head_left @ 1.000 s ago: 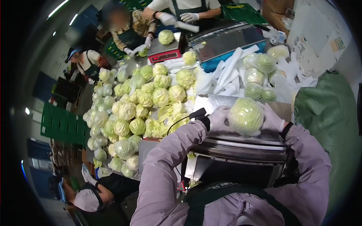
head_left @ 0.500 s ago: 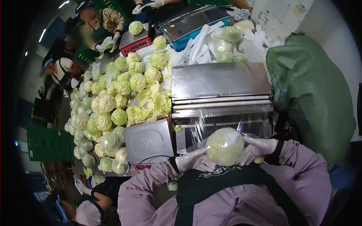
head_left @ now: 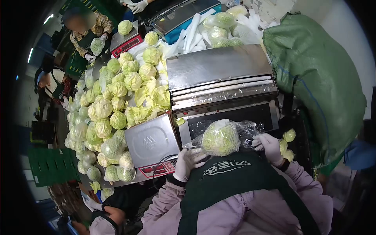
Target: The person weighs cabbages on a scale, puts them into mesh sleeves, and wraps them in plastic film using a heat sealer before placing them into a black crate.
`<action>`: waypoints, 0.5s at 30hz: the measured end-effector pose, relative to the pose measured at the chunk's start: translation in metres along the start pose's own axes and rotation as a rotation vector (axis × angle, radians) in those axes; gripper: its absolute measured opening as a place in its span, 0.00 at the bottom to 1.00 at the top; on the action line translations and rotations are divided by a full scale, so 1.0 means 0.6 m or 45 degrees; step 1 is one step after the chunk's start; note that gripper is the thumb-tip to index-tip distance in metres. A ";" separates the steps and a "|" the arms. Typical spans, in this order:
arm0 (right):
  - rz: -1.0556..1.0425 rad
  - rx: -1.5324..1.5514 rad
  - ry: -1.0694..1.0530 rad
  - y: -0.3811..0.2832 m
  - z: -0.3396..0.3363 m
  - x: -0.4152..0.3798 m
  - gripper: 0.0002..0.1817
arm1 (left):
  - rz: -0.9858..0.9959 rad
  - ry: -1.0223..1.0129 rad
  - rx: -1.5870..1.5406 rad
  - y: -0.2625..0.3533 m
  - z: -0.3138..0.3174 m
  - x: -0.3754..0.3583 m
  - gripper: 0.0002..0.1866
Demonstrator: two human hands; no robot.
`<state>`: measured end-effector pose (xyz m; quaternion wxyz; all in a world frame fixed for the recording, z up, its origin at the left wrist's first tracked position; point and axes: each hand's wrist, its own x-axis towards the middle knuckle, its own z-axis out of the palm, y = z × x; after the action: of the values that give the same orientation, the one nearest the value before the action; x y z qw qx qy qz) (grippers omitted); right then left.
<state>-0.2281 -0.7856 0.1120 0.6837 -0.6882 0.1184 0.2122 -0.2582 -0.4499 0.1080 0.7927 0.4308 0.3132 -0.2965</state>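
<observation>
A cabbage in a foam net (head_left: 220, 138) lies at the front edge of the wrapping machine (head_left: 219, 73), with clear film (head_left: 248, 131) loose around it. My gloved left hand (head_left: 188, 161) is beside the cabbage's left side, palm up, its fingers apart. To the right, my gloved right hand (head_left: 268, 147) has its fingertips pinched together on the edge of the film. The machine's black plate shows behind the cabbage.
A scale (head_left: 150, 141) stands left of the machine, beside a big pile of cabbages (head_left: 103, 107). Another scale (head_left: 126, 41) holds one cabbage. A green sack (head_left: 313, 78) bulges at the right. Co-workers (head_left: 84, 29) are at the far left.
The film has come away from the machine's roll, and the cabbage now sits lower and left. My left hand has opened, and my right hand has moved outward from the cabbage. The view has shifted.
</observation>
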 end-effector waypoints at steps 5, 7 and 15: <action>-0.272 0.064 0.415 -0.008 0.036 0.015 0.13 | 0.323 0.331 0.476 -0.042 0.026 0.031 0.18; -0.322 0.082 0.460 -0.002 0.035 0.028 0.14 | 0.444 0.384 0.589 -0.068 -0.031 0.098 0.19; 0.261 0.441 0.521 0.061 -0.097 0.042 0.12 | 0.047 0.348 -0.225 -0.017 -0.063 0.076 0.18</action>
<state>-0.2148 -0.8414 0.0665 0.7279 -0.5740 0.3574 0.1137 -0.2459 -0.4309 0.0524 0.7829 0.4016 0.4348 -0.1918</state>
